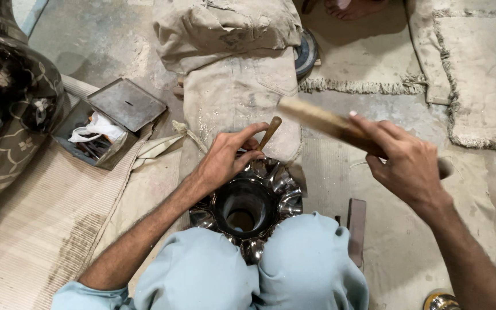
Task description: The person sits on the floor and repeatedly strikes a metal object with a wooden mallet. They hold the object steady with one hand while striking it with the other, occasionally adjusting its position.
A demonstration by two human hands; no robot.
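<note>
Gripping a thin wooden-handled tool [269, 133], the left hand [225, 158] sets its lower end against the fluted rim of a shiny metal vase [248, 206]. The vase stands between the person's knees [311, 258], mouth upward. The right hand [406, 163] is clenched around a wooden mallet [325, 121], raised above and to the right of the vase and blurred. An open metal box [101, 123] with a white rag lies to the left, near a large dark patterned vase [7, 103].

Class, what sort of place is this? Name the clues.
Likely a floor-level metal craft workshop: a shiny fluted metal vessel held between the knees, a wooden mallet raised, and a large engraved vase nearby.
</note>
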